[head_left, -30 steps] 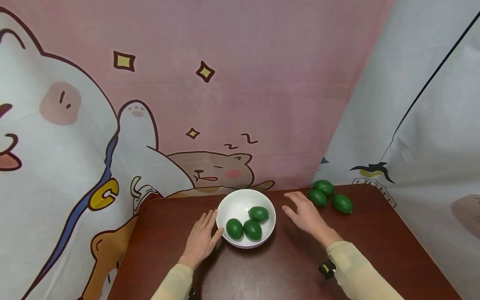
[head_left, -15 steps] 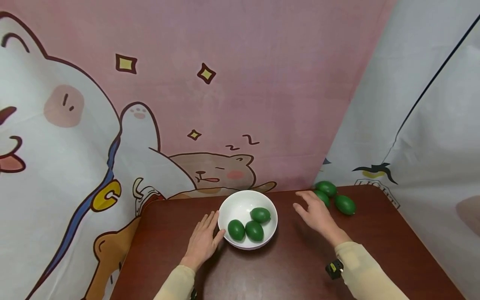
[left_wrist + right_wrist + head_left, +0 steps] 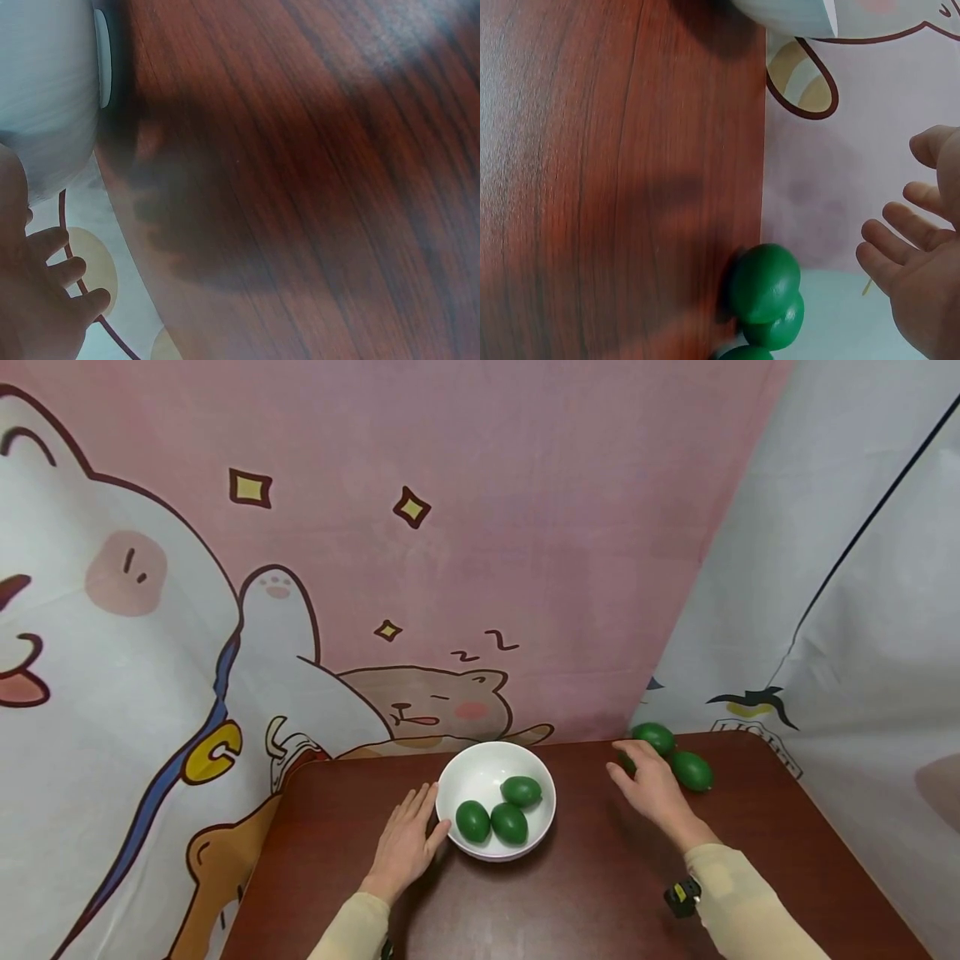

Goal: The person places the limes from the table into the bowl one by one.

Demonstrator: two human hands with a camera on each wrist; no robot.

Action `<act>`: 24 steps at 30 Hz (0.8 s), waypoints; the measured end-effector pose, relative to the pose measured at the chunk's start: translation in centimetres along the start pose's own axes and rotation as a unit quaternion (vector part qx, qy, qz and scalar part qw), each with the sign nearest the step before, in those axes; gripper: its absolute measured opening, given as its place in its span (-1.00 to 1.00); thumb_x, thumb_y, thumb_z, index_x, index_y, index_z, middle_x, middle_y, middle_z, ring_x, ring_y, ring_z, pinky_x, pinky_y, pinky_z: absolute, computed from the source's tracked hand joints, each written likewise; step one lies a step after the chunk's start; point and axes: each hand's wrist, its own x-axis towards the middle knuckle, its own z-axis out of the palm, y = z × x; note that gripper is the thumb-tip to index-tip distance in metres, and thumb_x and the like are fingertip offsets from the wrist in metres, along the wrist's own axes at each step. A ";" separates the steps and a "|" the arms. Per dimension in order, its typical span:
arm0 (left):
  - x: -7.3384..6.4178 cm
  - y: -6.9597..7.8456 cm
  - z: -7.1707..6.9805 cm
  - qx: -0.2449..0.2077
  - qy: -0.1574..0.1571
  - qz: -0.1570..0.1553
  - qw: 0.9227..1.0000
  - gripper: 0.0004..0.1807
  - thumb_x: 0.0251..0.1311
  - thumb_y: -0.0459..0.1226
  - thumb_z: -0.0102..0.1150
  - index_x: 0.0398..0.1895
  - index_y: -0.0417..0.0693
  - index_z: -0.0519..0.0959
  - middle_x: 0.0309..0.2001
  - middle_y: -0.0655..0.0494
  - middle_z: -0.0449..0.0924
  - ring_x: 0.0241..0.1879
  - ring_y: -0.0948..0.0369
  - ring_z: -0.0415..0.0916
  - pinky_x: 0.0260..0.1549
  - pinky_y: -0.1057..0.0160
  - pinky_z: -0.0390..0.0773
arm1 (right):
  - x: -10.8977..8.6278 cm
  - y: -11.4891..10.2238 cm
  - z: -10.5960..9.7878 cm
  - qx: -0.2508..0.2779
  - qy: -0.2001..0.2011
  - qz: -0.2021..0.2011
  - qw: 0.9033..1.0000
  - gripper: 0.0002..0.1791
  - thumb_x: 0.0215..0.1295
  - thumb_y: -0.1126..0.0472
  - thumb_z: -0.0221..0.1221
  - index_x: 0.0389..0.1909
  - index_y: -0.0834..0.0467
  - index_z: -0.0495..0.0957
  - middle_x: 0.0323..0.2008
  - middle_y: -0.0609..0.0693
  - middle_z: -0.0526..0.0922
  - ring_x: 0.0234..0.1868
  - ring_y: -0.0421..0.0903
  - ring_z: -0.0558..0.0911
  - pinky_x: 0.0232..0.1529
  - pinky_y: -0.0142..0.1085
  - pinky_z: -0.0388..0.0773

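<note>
A white bowl (image 3: pixel 468 774) stands on the table with three green limes in it, one of them the left lime (image 3: pixel 472 821). My left hand (image 3: pixel 405 839) lies along the bowl's left side, fingers straight and right at the rim. In the left wrist view those fingers (image 3: pixel 67 271) overlap the bowl's wall (image 3: pixel 45 82). At the back right, my right hand (image 3: pixel 651 789) hovers by three more limes, including the right one (image 3: pixel 692 771) and the rear one (image 3: pixel 654 738). It partly hides the nearest lime (image 3: pixel 765 283). Its fingers (image 3: pixel 889 241) are spread and loosely bent, with nothing between them.
The brown wooden table (image 3: pixel 510 910) ends at a cartoon-printed cloth (image 3: pixel 570 568) hanging behind it. Pale cloth (image 3: pixel 862 693) hangs on the right side. A small black device (image 3: pixel 682 897) sits at the right wrist.
My right hand has moved right, away from the bowl and over toward the loose limes, covering more of the nearest one. The left hand stays at the bowl.
</note>
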 end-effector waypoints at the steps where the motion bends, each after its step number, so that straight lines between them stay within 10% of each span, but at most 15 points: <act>1: 0.0 0.0 0.0 -0.001 0.001 0.000 1.000 -0.22 0.50 0.12 0.04 0.62 -0.07 0.20 0.55 -0.17 0.25 0.55 -0.17 0.15 0.45 -0.27 0.23 | 0.0 0.1 -0.1 -0.001 -0.001 0.001 1.000 -0.49 0.52 0.16 0.18 0.36 0.33 0.45 0.35 0.38 0.40 0.30 0.40 0.46 0.19 0.32 0.47; 24: -0.1 0.1 -0.2 -0.002 -0.003 -0.004 1.000 -0.22 0.51 0.12 0.03 0.63 -0.04 0.19 0.57 -0.13 0.23 0.56 -0.14 0.13 0.47 -0.23 0.21 | 0.8 1.5 -1.4 -0.015 0.010 0.017 1.000 -0.49 0.50 0.18 0.17 0.34 0.37 0.44 0.34 0.41 0.38 0.35 0.45 0.37 0.25 0.39 0.36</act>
